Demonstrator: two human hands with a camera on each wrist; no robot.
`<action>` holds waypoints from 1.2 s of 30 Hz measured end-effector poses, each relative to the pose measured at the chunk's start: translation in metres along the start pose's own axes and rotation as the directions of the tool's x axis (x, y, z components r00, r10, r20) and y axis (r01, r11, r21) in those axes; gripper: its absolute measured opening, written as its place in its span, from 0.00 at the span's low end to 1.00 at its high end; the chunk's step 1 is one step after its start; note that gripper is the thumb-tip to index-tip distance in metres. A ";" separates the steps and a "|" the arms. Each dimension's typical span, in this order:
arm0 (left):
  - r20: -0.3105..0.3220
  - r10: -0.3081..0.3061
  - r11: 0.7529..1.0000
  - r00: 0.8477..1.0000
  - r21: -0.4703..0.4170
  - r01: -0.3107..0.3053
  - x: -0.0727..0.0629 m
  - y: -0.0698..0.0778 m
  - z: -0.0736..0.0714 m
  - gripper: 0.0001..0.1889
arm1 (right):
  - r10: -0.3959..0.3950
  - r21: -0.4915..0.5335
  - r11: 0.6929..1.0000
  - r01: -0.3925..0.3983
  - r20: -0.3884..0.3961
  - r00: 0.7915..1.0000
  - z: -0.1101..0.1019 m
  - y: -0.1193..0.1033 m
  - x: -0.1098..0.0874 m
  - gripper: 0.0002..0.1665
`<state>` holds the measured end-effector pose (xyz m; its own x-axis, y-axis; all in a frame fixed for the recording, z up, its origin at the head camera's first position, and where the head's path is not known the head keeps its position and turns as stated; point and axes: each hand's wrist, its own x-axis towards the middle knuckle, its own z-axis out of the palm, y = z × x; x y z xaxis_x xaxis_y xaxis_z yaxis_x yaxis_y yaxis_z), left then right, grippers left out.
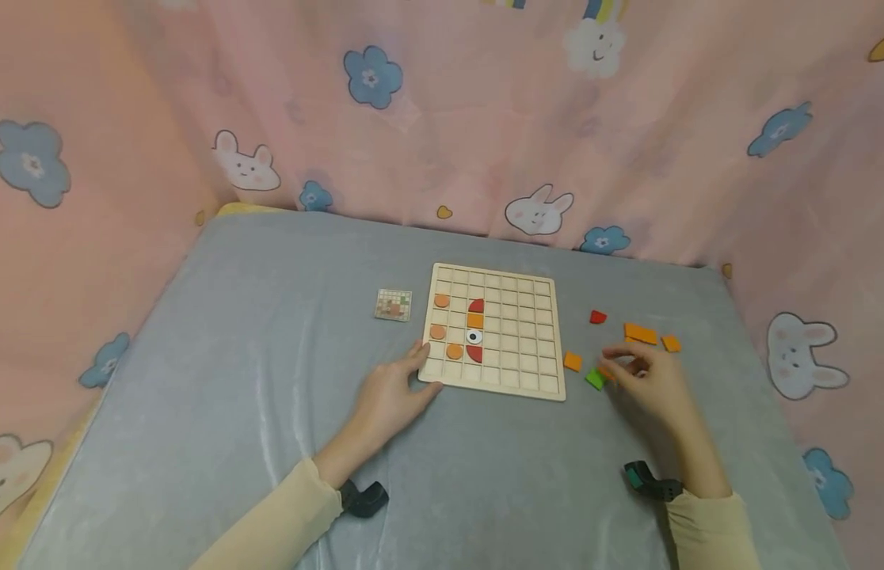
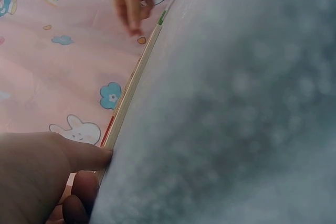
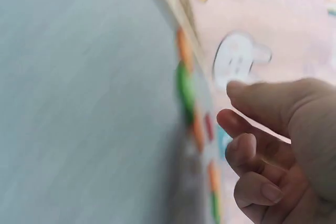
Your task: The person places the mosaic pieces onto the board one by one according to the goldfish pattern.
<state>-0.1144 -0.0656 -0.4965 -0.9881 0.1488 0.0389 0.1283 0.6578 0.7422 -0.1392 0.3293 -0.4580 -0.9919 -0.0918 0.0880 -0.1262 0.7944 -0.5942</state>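
A square wooden grid board point(image 1: 513, 336) lies on the cloth. Its left columns hold orange discs point(image 1: 438, 332), red quarter-round pieces point(image 1: 475, 354), an orange square point(image 1: 475, 320) and a round eye piece point(image 1: 474, 336). My left hand point(image 1: 394, 396) grips the board's near left corner, the thumb on the front edge and fingers at the left edge. To the board's right, my right hand point(image 1: 650, 380) hovers over loose pieces, nearest a green piece point(image 1: 595, 379) and an orange one partly hidden by the fingers. In the right wrist view, thumb and fingertips are apart with nothing between them.
A small pattern card point(image 1: 394, 305) lies left of the board. Loose orange pieces point(image 1: 640, 333), another orange square point(image 1: 573, 361) and a red piece point(image 1: 598, 317) lie on the right. A grey cloth point(image 1: 228, 356) covers the table; a pink printed curtain point(image 1: 442, 119) stands behind.
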 end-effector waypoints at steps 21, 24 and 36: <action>-0.007 0.003 1.000 1.000 -0.019 -0.003 -0.001 -0.002 0.000 0.35 | -0.132 0.030 0.990 0.139 -0.178 0.975 0.024 0.044 -0.020 0.13; -0.012 0.011 1.000 1.000 -0.016 -0.011 0.000 -0.001 0.000 0.35 | -0.126 0.030 0.991 0.134 -0.186 0.974 0.023 0.043 -0.020 0.13; -0.013 0.005 1.000 1.000 -0.018 -0.005 -0.002 0.000 0.003 0.35 | -0.043 0.036 0.998 0.050 -0.167 0.985 0.011 0.027 -0.019 0.12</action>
<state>-0.1127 -0.0635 -0.4982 -0.9884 0.1428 0.0514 0.1322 0.6437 0.7538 -0.1237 0.3462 -0.4846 -0.9690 -0.0246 0.2458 -0.1761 0.7667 -0.6174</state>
